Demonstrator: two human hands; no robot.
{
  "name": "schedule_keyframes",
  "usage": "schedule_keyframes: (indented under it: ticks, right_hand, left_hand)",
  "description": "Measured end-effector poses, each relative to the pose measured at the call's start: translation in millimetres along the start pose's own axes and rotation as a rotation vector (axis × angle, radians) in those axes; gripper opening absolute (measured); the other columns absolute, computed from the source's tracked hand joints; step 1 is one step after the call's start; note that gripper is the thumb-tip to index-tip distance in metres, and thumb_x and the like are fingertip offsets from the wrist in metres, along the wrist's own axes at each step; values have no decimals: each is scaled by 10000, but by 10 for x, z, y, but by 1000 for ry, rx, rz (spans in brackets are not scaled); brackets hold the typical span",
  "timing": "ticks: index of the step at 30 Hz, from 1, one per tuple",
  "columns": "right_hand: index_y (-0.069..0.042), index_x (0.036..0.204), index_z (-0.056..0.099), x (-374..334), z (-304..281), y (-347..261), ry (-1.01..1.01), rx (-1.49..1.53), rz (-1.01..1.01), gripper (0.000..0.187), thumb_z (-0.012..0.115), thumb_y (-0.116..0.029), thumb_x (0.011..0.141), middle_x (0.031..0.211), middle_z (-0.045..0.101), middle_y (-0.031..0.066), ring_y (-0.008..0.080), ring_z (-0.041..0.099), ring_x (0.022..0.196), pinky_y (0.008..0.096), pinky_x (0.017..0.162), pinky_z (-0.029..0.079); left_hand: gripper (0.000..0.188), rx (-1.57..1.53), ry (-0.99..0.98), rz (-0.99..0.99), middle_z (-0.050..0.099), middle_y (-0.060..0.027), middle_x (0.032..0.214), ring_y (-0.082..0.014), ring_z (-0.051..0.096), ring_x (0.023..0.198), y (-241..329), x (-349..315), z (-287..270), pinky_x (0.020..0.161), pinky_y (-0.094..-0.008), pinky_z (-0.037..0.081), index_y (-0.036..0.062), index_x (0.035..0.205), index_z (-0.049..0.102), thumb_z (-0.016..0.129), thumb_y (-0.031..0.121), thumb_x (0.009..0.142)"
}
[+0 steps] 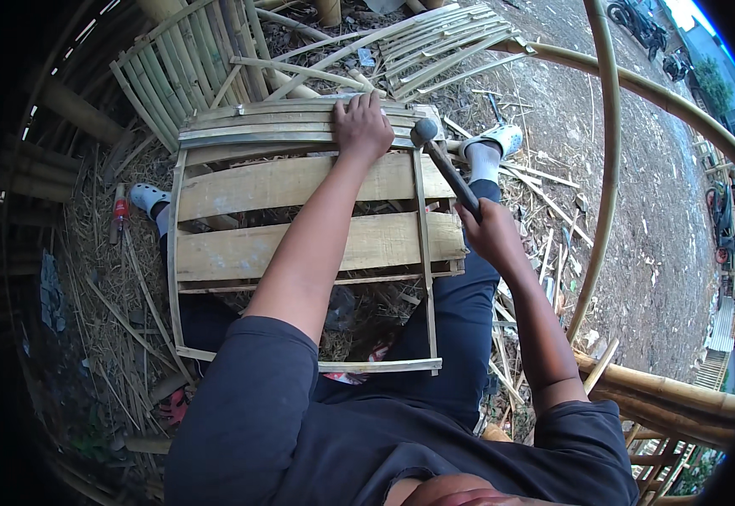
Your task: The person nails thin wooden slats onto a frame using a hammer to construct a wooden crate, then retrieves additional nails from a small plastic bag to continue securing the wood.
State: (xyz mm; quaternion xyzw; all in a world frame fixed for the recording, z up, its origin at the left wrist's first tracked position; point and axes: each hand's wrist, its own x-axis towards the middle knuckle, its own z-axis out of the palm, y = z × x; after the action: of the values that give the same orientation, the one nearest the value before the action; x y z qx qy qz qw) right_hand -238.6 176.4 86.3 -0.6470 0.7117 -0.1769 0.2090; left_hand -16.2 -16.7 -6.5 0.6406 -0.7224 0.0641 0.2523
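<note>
A hammer (pixel 453 177) with a dark handle and a rounded grey head is gripped in my right hand (pixel 492 232). Its head is over the far right corner of a bamboo frame (pixel 426 253), close to the ends of the slats. My left hand (pixel 364 128) presses on several thin bamboo slats (pixel 275 126) laid side by side along the far edge, its fingers bent over them. Nearer me, the frame's long strips run over a bench of wide wooden planks (pixel 300 185), which stands between my legs. Whether a nail sits under the hammer cannot be made out.
Slatted bamboo panels (pixel 443 46) lie beyond the bench, with another (pixel 165 80) at the far left. A curved bamboo pole (pixel 608 169) rises on the right. Bamboo offcuts and shavings cover the ground. A red-labelled bottle (pixel 120 207) stands at left.
</note>
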Motion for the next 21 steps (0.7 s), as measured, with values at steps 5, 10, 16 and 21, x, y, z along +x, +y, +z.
schedule_keyframes:
  ticks: [5, 10, 16, 21]
  right_hand:
    - [63, 819, 614, -65, -200, -242, 22, 85, 7, 485, 689, -376, 1011, 656, 618, 256, 437, 651, 639, 493, 619, 493]
    - [56, 828, 618, -27, -168, -224, 52, 90, 33, 505, 672, -408, 1020, 682, 632, 265, 452, 664, 673, 498, 641, 506]
    - [67, 801, 627, 57, -36, -72, -30, -5, 55, 523, 676, -407, 1015, 656, 620, 287, 473, 657, 655, 519, 627, 505]
    - [58, 785, 609, -10, -205, -233, 74, 59, -32, 502, 666, -379, 1025, 636, 613, 270, 445, 649, 605, 505, 584, 488]
  left_hand:
    - [394, -6, -147, -16, 654, -46, 1337, -197, 555, 1320, -32, -18, -58, 1154, -487, 314, 99, 1320, 636, 513, 257, 981]
    - [383, -6, -112, -1, 661, -49, 1315, -198, 561, 1305, -15, 5, -85, 1146, -493, 322, 94, 1302, 642, 515, 257, 980]
    - [390, -9, -75, 2, 658, -51, 1318, -200, 564, 1295, -19, -1, -54, 1129, -478, 335, 90, 1311, 632, 518, 254, 977]
    - [394, 3, -95, 9, 657, -48, 1318, -200, 562, 1293, -48, 10, -48, 1110, -477, 344, 97, 1317, 625, 525, 253, 970]
